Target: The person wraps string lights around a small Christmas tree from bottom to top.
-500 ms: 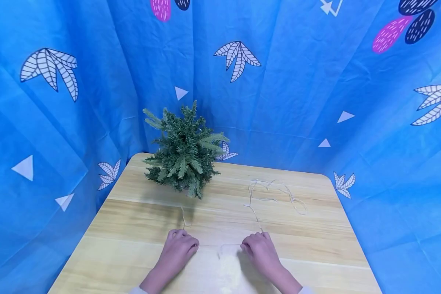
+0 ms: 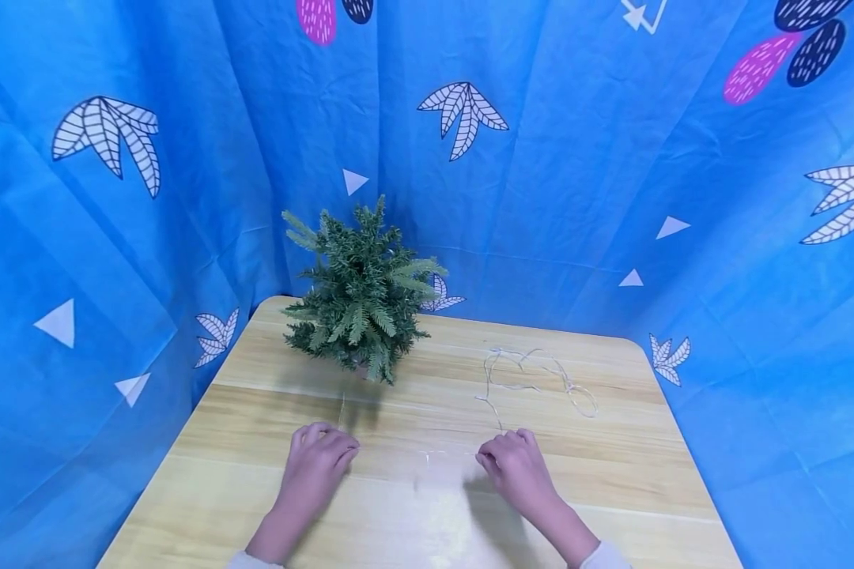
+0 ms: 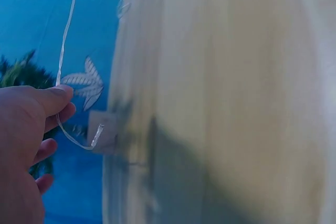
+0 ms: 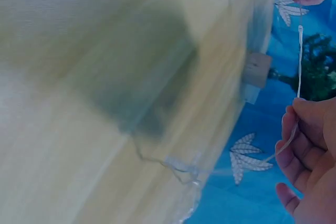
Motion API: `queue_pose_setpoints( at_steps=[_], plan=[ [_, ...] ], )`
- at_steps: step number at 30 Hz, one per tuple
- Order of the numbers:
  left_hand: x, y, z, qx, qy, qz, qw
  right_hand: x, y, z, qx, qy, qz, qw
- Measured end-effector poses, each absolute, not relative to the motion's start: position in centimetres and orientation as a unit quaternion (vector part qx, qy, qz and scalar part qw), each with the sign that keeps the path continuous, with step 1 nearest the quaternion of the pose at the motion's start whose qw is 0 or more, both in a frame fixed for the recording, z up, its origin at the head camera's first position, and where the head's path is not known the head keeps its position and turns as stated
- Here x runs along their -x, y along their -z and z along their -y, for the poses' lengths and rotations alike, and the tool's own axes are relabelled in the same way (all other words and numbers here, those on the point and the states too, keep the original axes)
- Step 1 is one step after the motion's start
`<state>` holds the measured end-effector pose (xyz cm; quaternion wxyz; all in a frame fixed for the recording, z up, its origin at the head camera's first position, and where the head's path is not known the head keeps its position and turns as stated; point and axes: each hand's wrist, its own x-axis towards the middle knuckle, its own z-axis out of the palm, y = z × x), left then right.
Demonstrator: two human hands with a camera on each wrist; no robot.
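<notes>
Left hand [image 3: 23,145] has a thin whitish cord [image 3: 65,30] pinched at the thumb tip, one length running up above the hand, the short end hooking out below the thumb. Dark green foliage [image 3: 21,74] pokes out behind the hand, blue curtain [image 3: 31,19] too. Wood table [image 3: 252,77] is right of the hand, kinda blurry tbh.

Glossy wood-grain table [image 2: 427,411], creased cloth curtain [image 2: 569,158], bristly plastic-looking tree [image 2: 359,284]; smooth plastic-looking strand [image 4: 300,56]
</notes>
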<state>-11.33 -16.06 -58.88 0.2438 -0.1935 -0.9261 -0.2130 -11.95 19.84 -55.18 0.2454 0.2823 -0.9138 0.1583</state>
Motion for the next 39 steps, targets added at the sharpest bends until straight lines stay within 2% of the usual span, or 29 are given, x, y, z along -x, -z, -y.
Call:
queue_pose_setpoints(
  at_steps=[9, 22, 33, 39],
  plan=[
    [12.7, 56.5, 18.6, 0.155, 0.220, 0.917, 0.296, 12.2, 53.5, -19.5, -0.303, -0.170, 0.898, 0.269],
    [14.8, 55.1, 20.9, 0.095, 0.229, 0.909, 0.335, 12.3, 51.7, -19.3, -0.304, -0.178, 0.896, 0.271],
    [16.0, 54.4, 22.9, 0.047, 0.218, 0.913, 0.341, 12.3, 50.2, -19.3, -0.306, -0.200, 0.888, 0.278],
    [16.4, 54.0, 23.7, 0.002, 0.217, 0.923, 0.317, 11.9, 48.7, -19.2, -0.293, -0.229, 0.891, 0.262]
  ],
)
